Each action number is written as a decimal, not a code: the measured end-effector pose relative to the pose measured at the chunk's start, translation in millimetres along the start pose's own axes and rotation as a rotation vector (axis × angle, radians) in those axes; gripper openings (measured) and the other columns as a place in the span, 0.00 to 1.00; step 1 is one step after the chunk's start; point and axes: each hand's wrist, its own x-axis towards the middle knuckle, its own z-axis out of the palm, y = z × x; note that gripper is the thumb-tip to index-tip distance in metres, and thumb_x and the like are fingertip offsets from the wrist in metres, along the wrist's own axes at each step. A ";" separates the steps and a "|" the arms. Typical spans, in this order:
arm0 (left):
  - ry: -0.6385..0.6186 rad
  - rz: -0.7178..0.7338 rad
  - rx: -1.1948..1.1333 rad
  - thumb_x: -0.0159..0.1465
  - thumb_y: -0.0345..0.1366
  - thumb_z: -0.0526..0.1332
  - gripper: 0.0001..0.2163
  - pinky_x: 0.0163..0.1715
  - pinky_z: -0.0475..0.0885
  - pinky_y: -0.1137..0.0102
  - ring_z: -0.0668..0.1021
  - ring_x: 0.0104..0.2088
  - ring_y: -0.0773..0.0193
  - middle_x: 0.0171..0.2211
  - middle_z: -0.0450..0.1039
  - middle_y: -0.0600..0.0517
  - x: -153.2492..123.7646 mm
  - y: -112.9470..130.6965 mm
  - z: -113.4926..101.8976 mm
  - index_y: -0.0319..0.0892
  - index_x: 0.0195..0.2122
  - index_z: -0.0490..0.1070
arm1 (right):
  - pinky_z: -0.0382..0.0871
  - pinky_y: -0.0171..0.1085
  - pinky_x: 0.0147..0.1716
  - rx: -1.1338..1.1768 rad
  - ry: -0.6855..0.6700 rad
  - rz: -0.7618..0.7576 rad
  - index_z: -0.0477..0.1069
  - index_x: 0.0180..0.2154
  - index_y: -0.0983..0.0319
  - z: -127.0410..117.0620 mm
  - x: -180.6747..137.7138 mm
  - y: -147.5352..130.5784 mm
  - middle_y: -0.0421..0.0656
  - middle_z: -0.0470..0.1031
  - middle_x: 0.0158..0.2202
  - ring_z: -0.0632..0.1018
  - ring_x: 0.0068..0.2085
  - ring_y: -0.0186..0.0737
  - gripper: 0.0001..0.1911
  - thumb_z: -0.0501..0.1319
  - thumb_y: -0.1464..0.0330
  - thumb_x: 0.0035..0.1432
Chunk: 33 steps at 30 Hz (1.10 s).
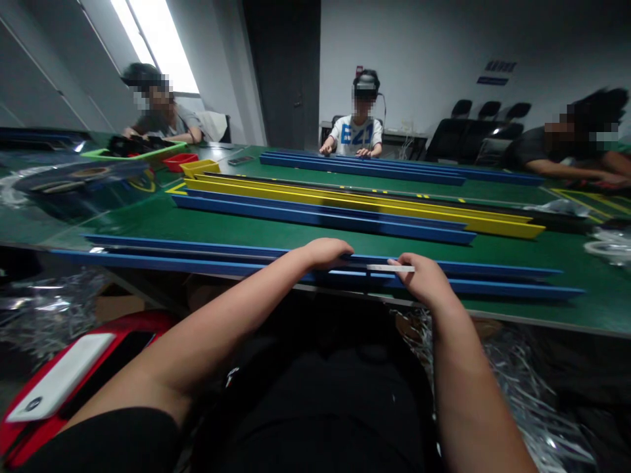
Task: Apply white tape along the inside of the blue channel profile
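Along the table's near edge lies a long blue channel rail (pixel 493 286) with two raised sides. My left hand (pixel 328 253) bends over its middle, fingers together and curled down; their tips are hidden, so I cannot tell what they grip. To its right, my right hand (pixel 424 279) pinches a thin whitish flat strip (pixel 392 268) between thumb and fingers, just above the rail. The strip's left end points toward my left hand, with a gap between them.
Beyond lie another blue rail (pixel 315 217), a yellow rail (pixel 394 209) and more blue rails (pixel 359 169). Yellow (pixel 200 168) and red bins (pixel 180 162) stand far left, near a blurred plastic-wrapped roll (pixel 89 187). Three people sit around the table. A white power bank (pixel 62 378) lies lower left.
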 end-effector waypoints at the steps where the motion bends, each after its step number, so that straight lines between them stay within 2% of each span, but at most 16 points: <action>1: -0.005 -0.006 -0.002 0.64 0.42 0.59 0.12 0.37 0.66 0.72 0.78 0.45 0.58 0.46 0.78 0.49 -6.2 -5.8 -0.5 0.45 0.46 0.74 | 0.55 0.35 0.27 0.009 -0.002 -0.017 0.75 0.31 0.57 2.5 0.1 -7.1 0.42 0.75 0.27 0.71 0.29 0.39 0.24 0.53 0.46 0.61; 7: -0.021 -0.070 -0.074 0.64 0.41 0.60 0.12 0.37 0.66 0.74 0.78 0.42 0.61 0.44 0.79 0.50 -44.6 -39.2 -7.0 0.44 0.46 0.75 | 0.55 0.35 0.27 0.020 -0.035 -0.092 0.75 0.30 0.56 14.1 2.2 -52.0 0.42 0.76 0.28 0.71 0.30 0.38 0.21 0.55 0.48 0.61; 11: -0.020 -0.184 -0.090 0.60 0.42 0.62 0.15 0.36 0.66 0.75 0.78 0.41 0.62 0.45 0.79 0.51 -57.0 -47.6 -8.9 0.45 0.47 0.76 | 0.54 0.35 0.26 0.052 -0.033 -0.108 0.75 0.30 0.56 16.3 0.5 -64.8 0.41 0.76 0.28 0.70 0.29 0.37 0.22 0.54 0.48 0.61; 17: -0.025 -0.289 -0.149 0.57 0.45 0.63 0.19 0.35 0.66 0.74 0.78 0.40 0.61 0.44 0.80 0.52 -53.9 -45.7 -8.4 0.46 0.48 0.77 | 0.50 0.35 0.24 0.055 -0.064 -0.119 0.72 0.25 0.58 13.9 0.6 -59.5 0.41 0.73 0.24 0.67 0.25 0.36 0.28 0.52 0.44 0.61; 24: -0.040 -0.286 -0.179 0.56 0.43 0.62 0.17 0.31 0.64 0.73 0.76 0.34 0.64 0.37 0.80 0.54 -52.4 -41.9 -12.5 0.46 0.45 0.78 | 0.53 0.35 0.26 0.131 -0.049 -0.107 0.71 0.23 0.59 8.0 2.4 -46.5 0.41 0.71 0.21 0.68 0.25 0.36 0.31 0.51 0.42 0.60; 29: -0.033 -0.280 -0.167 0.55 0.41 0.61 0.16 0.29 0.63 0.73 0.75 0.32 0.64 0.34 0.79 0.54 -51.6 -42.2 -11.3 0.46 0.43 0.78 | 0.54 0.36 0.27 0.137 0.021 -0.113 0.71 0.23 0.58 4.1 -1.6 -40.2 0.41 0.71 0.22 0.69 0.26 0.37 0.30 0.52 0.43 0.61; 33: -0.036 -0.287 -0.165 0.55 0.41 0.61 0.17 0.29 0.63 0.73 0.75 0.32 0.63 0.35 0.79 0.54 -51.6 -42.1 -11.7 0.46 0.44 0.78 | 0.55 0.36 0.27 0.218 0.126 -0.110 0.70 0.22 0.59 -0.1 -5.4 -36.7 0.41 0.72 0.22 0.70 0.27 0.38 0.30 0.50 0.44 0.63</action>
